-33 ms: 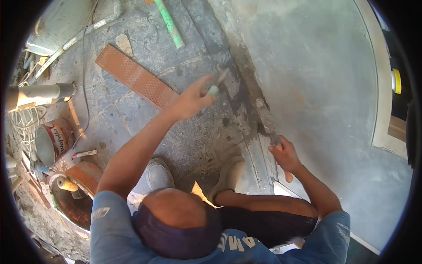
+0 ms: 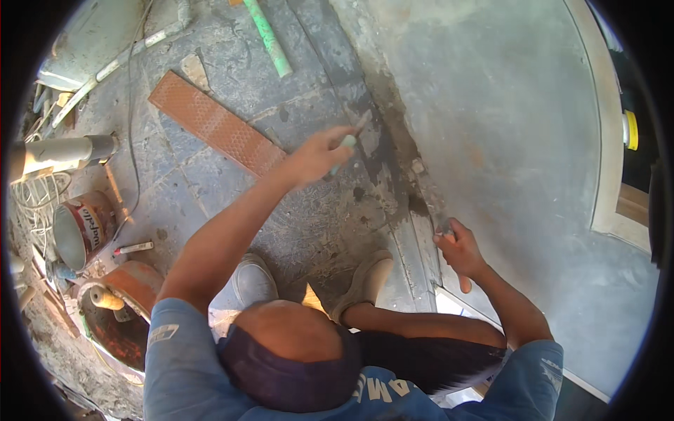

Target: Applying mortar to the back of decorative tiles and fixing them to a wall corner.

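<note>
My left hand [image 2: 316,157] is closed round the pale green handle of a small narrow-bladed tool [image 2: 345,149], held over the dark damp patch beside the floor joint. Its pale tip points away to the right; blur hides its exact kind. At the right, my right hand [image 2: 460,249] grips a trowel [image 2: 465,284] with an orange handle end. The trowel's thin blade reaches away over the mortar-smeared joint [image 2: 420,184], where it blends with the grey mortar. Bordering that joint on the right is a smooth grey slab [image 2: 505,140].
A brown textured plank [image 2: 210,121] lies left of my left hand, with a green pipe [image 2: 268,38] farther off. At left are a tipped metal can [image 2: 88,228], a red-capped marker [image 2: 133,248] and a rusty bucket [image 2: 133,281] holding a wooden-handled tool [image 2: 105,298]. A cable crosses the floor.
My left hand and its tool have shifted slightly to the right. My right hand has moved a little right and down, still gripping the trowel.
</note>
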The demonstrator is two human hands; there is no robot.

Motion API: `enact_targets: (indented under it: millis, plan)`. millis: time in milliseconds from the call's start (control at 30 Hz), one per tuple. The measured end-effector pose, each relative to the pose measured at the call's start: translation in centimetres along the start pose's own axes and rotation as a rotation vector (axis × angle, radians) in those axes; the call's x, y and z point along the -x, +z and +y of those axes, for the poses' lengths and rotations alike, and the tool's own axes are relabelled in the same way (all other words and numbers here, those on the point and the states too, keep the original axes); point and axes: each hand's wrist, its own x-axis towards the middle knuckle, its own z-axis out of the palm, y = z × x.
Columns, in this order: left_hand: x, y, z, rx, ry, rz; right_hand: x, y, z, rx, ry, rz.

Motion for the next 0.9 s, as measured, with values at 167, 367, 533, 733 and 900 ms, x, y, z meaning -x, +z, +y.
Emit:
enact_targets:
  millis: [167, 367, 533, 733, 900]
  plan:
    - [-8.9, -0.1, -3.0, 0.353, -0.076, -0.16, 1.6, 1.2, -5.6, 0.153, 0.074, 0.076]
    - [-13.4, -1.8, -3.6, 0.382, -0.164, -0.167, -0.2, 5.4, -8.6, 0.22, -0.189, 0.142]
    - [-15.0, -2.2, -2.7, 0.289, -0.21, -0.186, -3.0, 5.7, -10.3, 0.378, -0.277, 0.17]
    - [-16.7, -2.2, -2.6, 0.197, -0.166, -0.184, -4.9, 5.0, -11.6, 0.395, -0.511, 0.253]
    - [-16.9, -1.3, -2.1, 0.211, -0.217, -0.202, -5.1, 4.5, -10.7, 0.405, -0.571, 0.203]
